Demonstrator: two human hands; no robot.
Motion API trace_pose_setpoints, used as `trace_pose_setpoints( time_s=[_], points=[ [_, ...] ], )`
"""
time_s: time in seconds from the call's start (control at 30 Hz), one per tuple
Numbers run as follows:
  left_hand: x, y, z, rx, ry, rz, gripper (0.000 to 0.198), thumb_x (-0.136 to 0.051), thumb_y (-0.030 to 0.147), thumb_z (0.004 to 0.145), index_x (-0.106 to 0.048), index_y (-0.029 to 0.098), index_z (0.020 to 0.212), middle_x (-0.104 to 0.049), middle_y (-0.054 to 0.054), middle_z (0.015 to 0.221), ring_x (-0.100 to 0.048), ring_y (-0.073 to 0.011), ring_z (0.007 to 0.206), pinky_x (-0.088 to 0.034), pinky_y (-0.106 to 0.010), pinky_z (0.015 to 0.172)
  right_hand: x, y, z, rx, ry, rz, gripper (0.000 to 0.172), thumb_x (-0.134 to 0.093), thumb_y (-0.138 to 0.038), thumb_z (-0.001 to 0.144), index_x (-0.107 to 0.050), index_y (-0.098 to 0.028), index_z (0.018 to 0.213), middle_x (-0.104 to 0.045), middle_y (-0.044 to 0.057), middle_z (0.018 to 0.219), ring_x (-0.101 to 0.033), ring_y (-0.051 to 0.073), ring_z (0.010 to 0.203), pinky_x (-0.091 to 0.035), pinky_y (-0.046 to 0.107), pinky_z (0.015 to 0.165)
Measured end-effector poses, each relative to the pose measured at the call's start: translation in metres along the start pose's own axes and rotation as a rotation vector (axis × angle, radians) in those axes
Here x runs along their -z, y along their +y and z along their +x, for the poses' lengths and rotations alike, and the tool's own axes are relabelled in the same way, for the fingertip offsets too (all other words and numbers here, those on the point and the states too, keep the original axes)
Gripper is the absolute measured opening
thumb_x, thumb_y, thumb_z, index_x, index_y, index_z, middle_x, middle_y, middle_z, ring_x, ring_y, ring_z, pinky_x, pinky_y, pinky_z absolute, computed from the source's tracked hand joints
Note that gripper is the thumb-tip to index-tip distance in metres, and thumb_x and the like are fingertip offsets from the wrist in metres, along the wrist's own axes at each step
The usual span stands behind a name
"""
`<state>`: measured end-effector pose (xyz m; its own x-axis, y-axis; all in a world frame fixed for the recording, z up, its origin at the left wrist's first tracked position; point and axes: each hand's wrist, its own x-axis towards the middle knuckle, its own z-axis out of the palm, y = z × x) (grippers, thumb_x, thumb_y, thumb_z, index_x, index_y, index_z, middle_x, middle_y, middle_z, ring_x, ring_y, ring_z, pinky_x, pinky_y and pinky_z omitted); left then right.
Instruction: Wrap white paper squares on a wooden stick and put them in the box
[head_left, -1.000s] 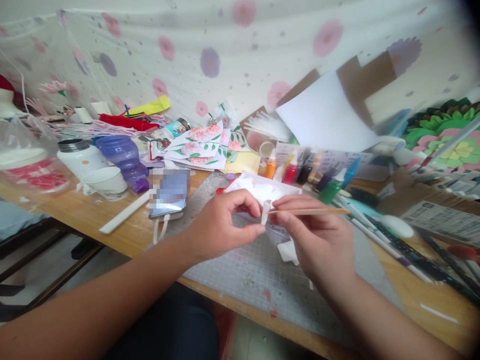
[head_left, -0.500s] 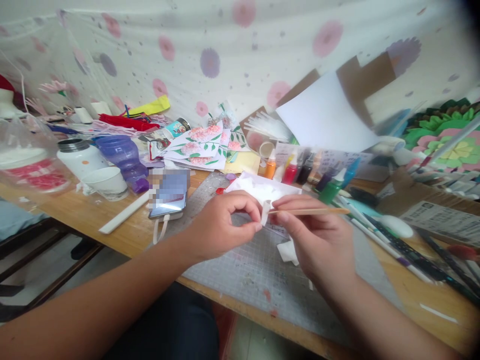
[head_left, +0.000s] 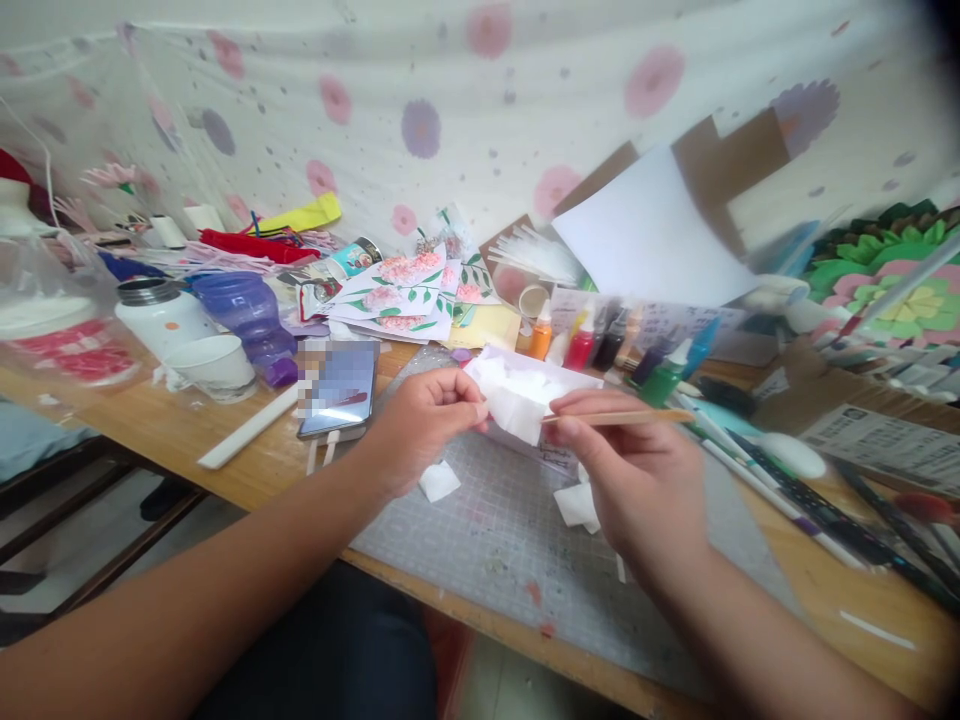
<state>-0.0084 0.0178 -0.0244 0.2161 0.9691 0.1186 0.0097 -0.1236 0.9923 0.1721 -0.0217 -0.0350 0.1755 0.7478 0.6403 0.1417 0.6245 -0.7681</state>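
A thin white tissue piece (head_left: 517, 413) is spread between my two hands, above the grey cutting mat (head_left: 495, 560). My left hand (head_left: 435, 420) pinches its left edge between thumb and fingers. My right hand (head_left: 637, 460) is closed round a flat wooden stick (head_left: 645, 416), whose left end touches the tissue's right side. Whether the right fingertips grip the tissue too, I cannot tell. Just behind stands a white paper box (head_left: 577, 382) holding white pieces, partly hidden by the tissue. A loose white square (head_left: 439, 481) lies below my left hand, and more white scraps (head_left: 576, 505) lie beside my right.
Paint bottles, including a green bottle (head_left: 664, 374), stand behind the box. A phone (head_left: 341, 390) on a cable lies left, near a white strip (head_left: 251, 425) and a white cup (head_left: 210, 366). Brushes and a dotted black ruler (head_left: 810, 500) lie right, beside a cardboard box (head_left: 862, 420).
The narrow, curled white piece between my hands has given way to a wider, spread one. My left hand has shifted left, and a white square on the mat has come into view.
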Motion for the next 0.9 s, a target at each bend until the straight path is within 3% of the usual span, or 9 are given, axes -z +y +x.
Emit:
trace_pose_setpoints(
  time_s=[0.17,0.3,0.43,0.53,0.63,0.73,0.8,0.9],
  points=[
    [0.000,-0.004,0.011,0.116,0.213,-0.009,0.012,-0.065,0.022,0.068,-0.055,0.016,0.067,-0.066,0.001,0.065,-0.056,-0.0099,0.052,-0.046,-0.025,0.057,0.000,0.001,0.001,-0.046,0.026,-0.023,0.014,-0.070,-0.010,0.074,-0.071,-0.024,0.070,-0.072,0.001,0.078,-0.067,0.017,0.079,-0.057,0.034,0.073],
    [0.002,-0.007,0.015,0.128,0.268,0.026,0.011,-0.064,0.023,0.070,-0.055,0.016,0.071,-0.069,0.000,0.069,-0.051,-0.0070,0.045,-0.042,-0.022,0.049,0.000,0.002,0.001,-0.054,0.033,-0.030,0.013,-0.069,-0.011,0.074,-0.071,-0.023,0.069,-0.072,0.001,0.078,-0.067,0.017,0.078,-0.056,0.033,0.074],
    [0.001,-0.006,0.013,0.136,0.167,0.083,0.019,-0.065,0.029,0.075,-0.061,0.017,0.089,-0.072,-0.005,0.096,-0.060,-0.0090,0.055,-0.046,-0.024,0.054,0.000,0.002,0.000,-0.064,0.025,-0.028,0.013,-0.070,-0.011,0.074,-0.071,-0.023,0.070,-0.072,0.000,0.079,-0.067,0.015,0.079,-0.056,0.031,0.074],
    [0.002,-0.004,0.008,0.023,0.104,0.249,0.032,-0.065,0.031,0.077,-0.062,0.020,0.107,-0.068,-0.006,0.110,-0.064,-0.0141,0.074,-0.047,-0.025,0.061,0.000,0.002,0.000,-0.060,0.027,-0.020,0.013,-0.070,-0.011,0.074,-0.071,-0.023,0.070,-0.072,0.000,0.079,-0.067,0.016,0.078,-0.056,0.031,0.073],
    [0.001,0.001,0.002,-0.140,0.096,0.402,0.017,-0.062,0.030,0.081,-0.064,0.019,0.094,-0.068,-0.002,0.090,-0.061,-0.0146,0.077,-0.046,-0.025,0.066,0.000,0.002,0.000,-0.053,0.024,-0.022,0.012,-0.070,-0.012,0.074,-0.071,-0.023,0.071,-0.073,0.001,0.080,-0.068,0.017,0.079,-0.056,0.033,0.073],
    [-0.005,0.009,-0.006,-0.192,-0.058,0.446,0.013,-0.061,0.030,0.082,-0.063,0.017,0.080,-0.063,0.000,0.073,-0.057,-0.0131,0.068,-0.044,-0.024,0.063,0.000,0.003,0.000,-0.035,0.003,-0.017,0.013,-0.070,-0.011,0.074,-0.072,-0.024,0.072,-0.073,0.000,0.079,-0.068,0.017,0.081,-0.056,0.033,0.074],
    [-0.011,0.014,-0.010,-0.184,-0.137,0.449,0.014,-0.064,0.031,0.079,-0.064,0.017,0.080,-0.064,0.000,0.074,-0.057,-0.0133,0.067,-0.045,-0.025,0.064,0.000,0.003,-0.001,-0.016,-0.019,-0.009,0.014,-0.070,-0.011,0.074,-0.072,-0.025,0.073,-0.072,0.000,0.078,-0.068,0.017,0.082,-0.056,0.033,0.075],
    [-0.018,0.016,-0.012,-0.173,-0.155,0.424,0.016,-0.068,0.031,0.074,-0.063,0.017,0.080,-0.065,-0.001,0.076,-0.058,-0.0138,0.069,-0.047,-0.026,0.067,0.000,0.003,-0.002,0.008,-0.040,-0.009,0.014,-0.070,-0.011,0.075,-0.072,-0.025,0.073,-0.073,0.000,0.077,-0.068,0.017,0.083,-0.056,0.033,0.076]
  ],
)
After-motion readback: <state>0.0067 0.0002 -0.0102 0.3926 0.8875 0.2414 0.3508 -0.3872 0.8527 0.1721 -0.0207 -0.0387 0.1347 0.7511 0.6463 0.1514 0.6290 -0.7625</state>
